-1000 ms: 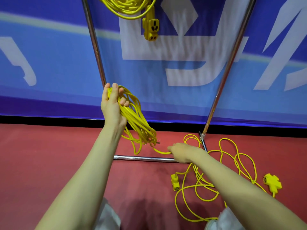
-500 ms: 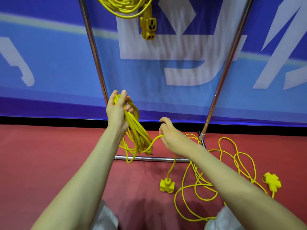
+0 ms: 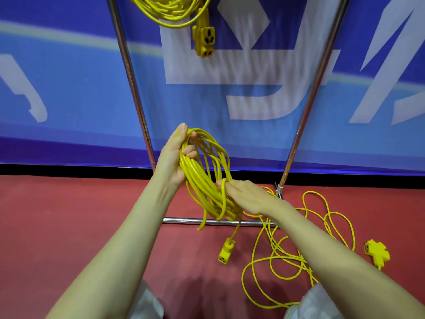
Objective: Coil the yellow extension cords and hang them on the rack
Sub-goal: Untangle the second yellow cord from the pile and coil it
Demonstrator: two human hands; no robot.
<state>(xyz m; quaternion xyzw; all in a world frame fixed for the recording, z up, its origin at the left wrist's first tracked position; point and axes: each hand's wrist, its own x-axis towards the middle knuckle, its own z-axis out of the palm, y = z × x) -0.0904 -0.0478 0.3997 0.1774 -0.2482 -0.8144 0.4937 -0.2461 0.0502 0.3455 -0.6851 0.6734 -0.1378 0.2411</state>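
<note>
Left hand (image 3: 174, 160): fingers curl round the top of the coil (image 3: 207, 178), thumb up, and the loops hang below. Right hand (image 3: 246, 195): fingertips pinch the tail (image 3: 221, 199) where it crosses the bundle's waist. The thumb is hidden. The socket end (image 3: 226, 250) dangles just above the red floor (image 3: 69, 226), in front of the rack (image 3: 135, 88). Judgement: the cord is light, limp and smooth-jacketed, so the loops will spring apart unless they are gripped as one bundle. Best hold is the top of the loops. A second cord (image 3: 299, 247) lies loose to the right. A hung coil (image 3: 174, 12) is overhead.
</note>
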